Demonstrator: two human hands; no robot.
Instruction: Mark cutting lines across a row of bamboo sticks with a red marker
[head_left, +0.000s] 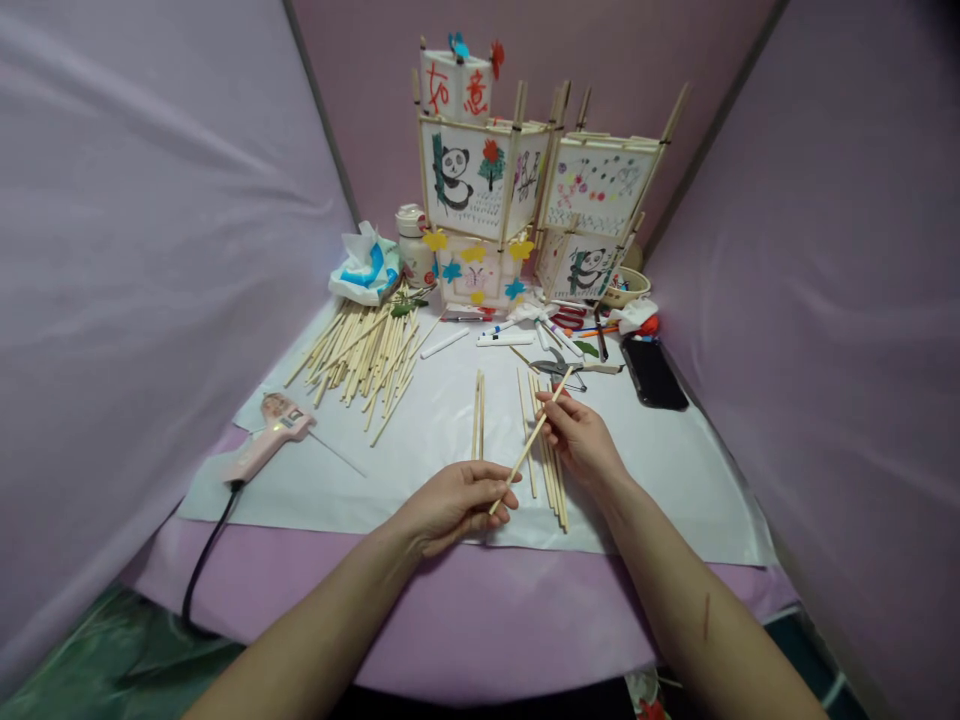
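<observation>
One thin wooden stick (531, 440) slants between my two hands above the white sheet. My left hand (466, 500) pinches its lower end near the front of the table. Its upper end is gripped by the fingers of my right hand (577, 432). Under and beside my right hand lies a small group of similar sticks (553, 490), roughly parallel. Two more sticks (478, 415) lie just beyond my left hand. Past my right hand are pliers (559, 368) with dark jaws, partly overlapped by the held stick's tip.
A pink glue gun (274, 435) with a black cord lies at left, near a large heap of sticks (360, 350). Paper-and-stick lanterns (469, 180) with drawings stand at the back. Markers (506, 340), a black phone (654, 373), a tissue pack (366, 265) and a basket (628, 287) surround them.
</observation>
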